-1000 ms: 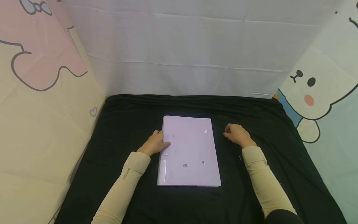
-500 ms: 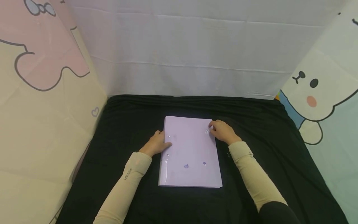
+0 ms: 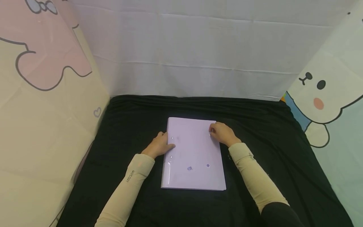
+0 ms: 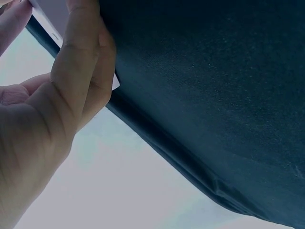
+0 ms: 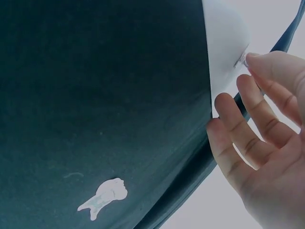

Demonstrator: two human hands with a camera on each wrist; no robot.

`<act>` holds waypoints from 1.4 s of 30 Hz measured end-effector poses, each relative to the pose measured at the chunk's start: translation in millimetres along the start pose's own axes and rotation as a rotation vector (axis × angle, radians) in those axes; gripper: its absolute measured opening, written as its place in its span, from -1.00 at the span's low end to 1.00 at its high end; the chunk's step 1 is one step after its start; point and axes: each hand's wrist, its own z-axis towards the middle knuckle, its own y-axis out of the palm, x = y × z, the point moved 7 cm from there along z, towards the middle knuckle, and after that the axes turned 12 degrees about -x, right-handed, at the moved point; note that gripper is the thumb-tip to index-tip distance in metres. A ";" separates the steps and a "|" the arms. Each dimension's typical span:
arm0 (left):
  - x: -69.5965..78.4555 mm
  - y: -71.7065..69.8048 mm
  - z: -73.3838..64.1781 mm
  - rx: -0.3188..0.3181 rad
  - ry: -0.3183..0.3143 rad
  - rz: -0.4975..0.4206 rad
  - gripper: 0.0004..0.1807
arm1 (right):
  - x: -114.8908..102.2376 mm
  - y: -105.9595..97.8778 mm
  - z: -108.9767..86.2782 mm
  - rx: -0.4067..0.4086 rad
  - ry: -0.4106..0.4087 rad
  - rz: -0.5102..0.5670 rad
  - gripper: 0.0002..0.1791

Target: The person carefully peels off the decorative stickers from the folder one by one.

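A lilac ring-binder-like folder (image 3: pixel 195 148) lies shut on a black cloth. My left hand (image 3: pixel 157 145) grips its left edge, thumb on the cover and fingers at the side; the left wrist view shows this hand (image 4: pixel 62 81) around the edge. My right hand (image 3: pixel 224 134) is at the upper right corner, over a small sticker. In the right wrist view, the thumb and forefinger of that hand (image 5: pixel 267 119) pinch at the small shiny sticker (image 5: pixel 241 59) on the cover, while the other fingers extend past the folder's edge. Two bluish stickers (image 3: pixel 189 168) show lower on the cover.
The black cloth (image 3: pixel 136 119) spreads around the folder. A pale animal-shaped piece (image 5: pixel 106 195) lies on it to the right of the folder. A white backdrop (image 3: pixel 184 47) rises behind, with cartoon-printed panels (image 3: pixel 317 94) at both sides.
My right hand has moved left from the cloth onto the folder's upper right corner, covering the sticker there. My left hand keeps its hold on the left edge.
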 end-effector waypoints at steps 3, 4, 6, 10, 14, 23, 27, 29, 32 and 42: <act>0.3 0.4 -0.1 -0.002 0.002 0.002 -0.25 | 0.2 -0.7 -0.7 0.006 0.001 0.001 -0.90; 0.4 0.5 -0.1 -0.005 0.002 0.002 -0.24 | 1.0 -0.8 -0.9 0.009 0.003 0.005 -0.90; 0.4 0.7 0.5 -0.005 0.005 0.006 -0.24 | 2.3 -1.7 -1.1 0.013 0.011 0.015 -0.89; -0.3 -0.9 1.2 0.006 0.007 0.007 -0.24 | 4.0 -4.3 -0.7 0.022 0.022 0.050 -0.88; -1.6 -2.7 1.9 0.019 0.005 0.013 -0.26 | 5.8 -5.7 -0.3 0.011 0.033 0.066 -0.84; 0.1 -5.3 0.7 0.014 0.011 0.024 -0.26 | 33.7 -19.9 -8.4 0.019 0.107 0.052 -0.83; 0.6 -6.8 -0.5 0.015 0.008 0.026 -0.26 | 50.8 -23.3 -14.8 -0.006 0.149 0.064 -0.81; 0.0 -6.4 -0.3 0.011 0.007 0.025 -0.26 | 59.3 -21.7 -17.1 -0.030 0.172 0.086 -0.80; -1.6 -5.3 0.3 0.010 0.004 0.025 -0.26 | 68.7 -19.4 -19.5 -0.047 0.194 0.116 -0.78; -3.8 -0.9 3.4 0.003 0.008 0.006 -0.28 | 82.3 -12.4 -21.8 -0.050 0.220 0.136 -0.74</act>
